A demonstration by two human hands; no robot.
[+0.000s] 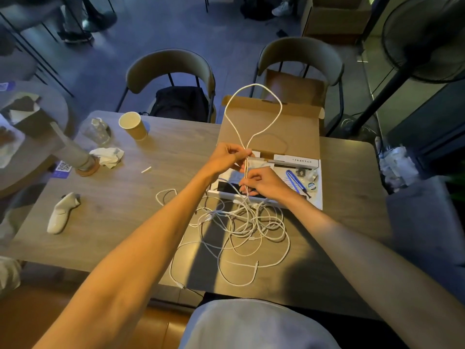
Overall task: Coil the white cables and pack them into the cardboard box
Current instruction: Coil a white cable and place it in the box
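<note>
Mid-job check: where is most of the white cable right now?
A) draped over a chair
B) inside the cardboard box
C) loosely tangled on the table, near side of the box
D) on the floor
C: the cable tangle lies on the table in front of the cardboard box; the left hand and right hand pinch only one raised loop.

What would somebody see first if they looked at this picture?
The big white cable loop stands up over the open cardboard box, pinched at its neck by the left hand, the right hand gripping the strands just below. Nearer the person, a messy tangle of white cables sprawls on the wooden table.
</note>
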